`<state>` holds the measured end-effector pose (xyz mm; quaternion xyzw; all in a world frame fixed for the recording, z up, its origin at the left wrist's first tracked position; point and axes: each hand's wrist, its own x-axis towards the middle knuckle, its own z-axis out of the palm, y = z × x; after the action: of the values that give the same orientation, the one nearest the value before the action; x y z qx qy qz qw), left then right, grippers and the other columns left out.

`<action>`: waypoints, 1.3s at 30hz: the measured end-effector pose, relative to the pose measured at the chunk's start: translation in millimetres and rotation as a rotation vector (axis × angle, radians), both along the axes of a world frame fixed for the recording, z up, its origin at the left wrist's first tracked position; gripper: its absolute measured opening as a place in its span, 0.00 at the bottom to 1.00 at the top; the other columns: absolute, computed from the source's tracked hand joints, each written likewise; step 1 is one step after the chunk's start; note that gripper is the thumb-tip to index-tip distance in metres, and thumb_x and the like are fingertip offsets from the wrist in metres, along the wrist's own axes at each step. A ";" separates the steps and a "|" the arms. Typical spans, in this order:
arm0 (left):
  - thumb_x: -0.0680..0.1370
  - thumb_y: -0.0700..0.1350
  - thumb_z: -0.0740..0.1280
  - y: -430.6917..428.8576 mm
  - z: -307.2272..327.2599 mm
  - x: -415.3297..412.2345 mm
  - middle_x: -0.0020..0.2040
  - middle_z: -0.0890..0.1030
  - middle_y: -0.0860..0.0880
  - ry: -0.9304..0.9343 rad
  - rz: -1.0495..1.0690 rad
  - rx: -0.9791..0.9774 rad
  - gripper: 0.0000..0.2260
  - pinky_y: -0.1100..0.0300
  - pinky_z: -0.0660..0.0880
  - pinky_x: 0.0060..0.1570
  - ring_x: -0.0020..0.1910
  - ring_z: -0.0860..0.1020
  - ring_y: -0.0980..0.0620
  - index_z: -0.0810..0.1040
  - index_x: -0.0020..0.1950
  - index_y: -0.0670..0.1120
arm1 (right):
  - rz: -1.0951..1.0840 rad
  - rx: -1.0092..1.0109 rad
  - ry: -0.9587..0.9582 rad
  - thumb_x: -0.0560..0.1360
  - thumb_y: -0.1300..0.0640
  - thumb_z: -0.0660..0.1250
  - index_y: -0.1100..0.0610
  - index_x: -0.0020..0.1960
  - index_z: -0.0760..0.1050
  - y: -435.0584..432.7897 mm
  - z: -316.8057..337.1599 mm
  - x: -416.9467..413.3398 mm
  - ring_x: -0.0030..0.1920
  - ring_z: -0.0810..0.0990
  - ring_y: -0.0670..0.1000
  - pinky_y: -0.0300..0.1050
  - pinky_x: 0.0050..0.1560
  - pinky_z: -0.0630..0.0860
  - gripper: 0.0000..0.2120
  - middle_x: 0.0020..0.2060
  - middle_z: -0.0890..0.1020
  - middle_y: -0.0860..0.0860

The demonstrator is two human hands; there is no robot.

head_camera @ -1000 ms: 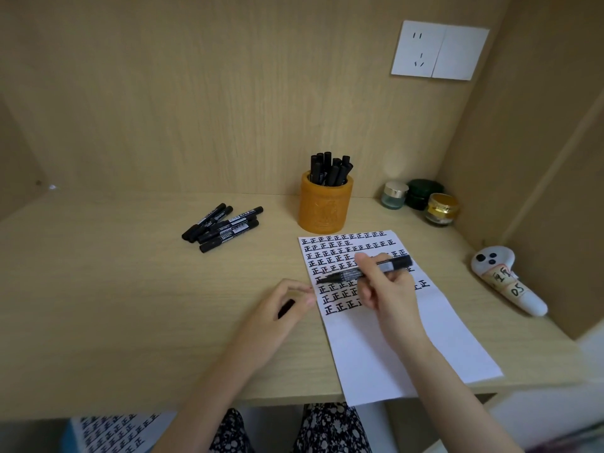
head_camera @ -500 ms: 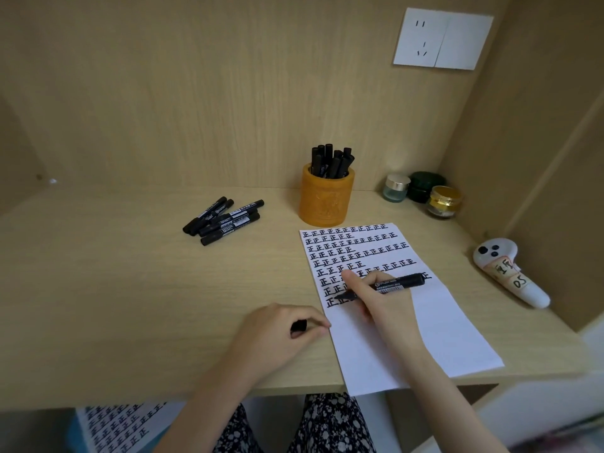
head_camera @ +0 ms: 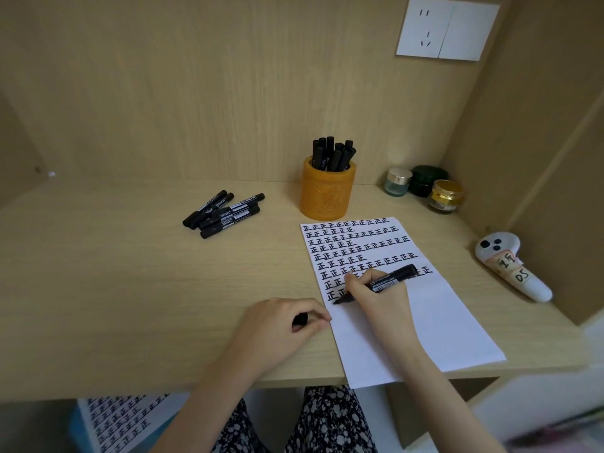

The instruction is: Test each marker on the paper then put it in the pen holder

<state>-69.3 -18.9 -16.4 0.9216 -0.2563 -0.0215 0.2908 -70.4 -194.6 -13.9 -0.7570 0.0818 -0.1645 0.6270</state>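
Black marker [head_camera: 389,281] lower on paper [head_camera: 441,322]

On my feed I see the right hand [head_camera: 376,300] gripping an uncapped black marker [head_camera: 390,280], its tip down on the paper [head_camera: 431,322] at the left end of the lowest row of written characters. The left hand [head_camera: 274,328] rests on the desk [head_camera: 114,289] just beside the sheet's left edge, pinching the black cap [head_camera: 300,320]. Behind the paper stands the orange pen holder [head_camera: 327,197], packed with upright markers; a loose pile of markers [head_camera: 225,213] lies to its left
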 end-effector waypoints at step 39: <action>0.75 0.59 0.63 0.1 -4.8 2.0 0.46 0.81 0.66 0.025 0.017 -0.027 0.08 0.61 0.77 0.43 0.37 0.79 0.62 0.78 0.52 0.64 | 0.009 -0.064 0.025 0.69 0.67 0.68 0.62 0.29 0.72 0.3 -1.0 -0.6 0.28 0.69 0.43 0.31 0.30 0.66 0.11 0.25 0.74 0.49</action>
<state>-67.3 -18.8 -21.2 0.9194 -0.2449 -0.0272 0.3066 -71.0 -194.3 -14.9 -0.7792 0.0809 -0.1546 0.6020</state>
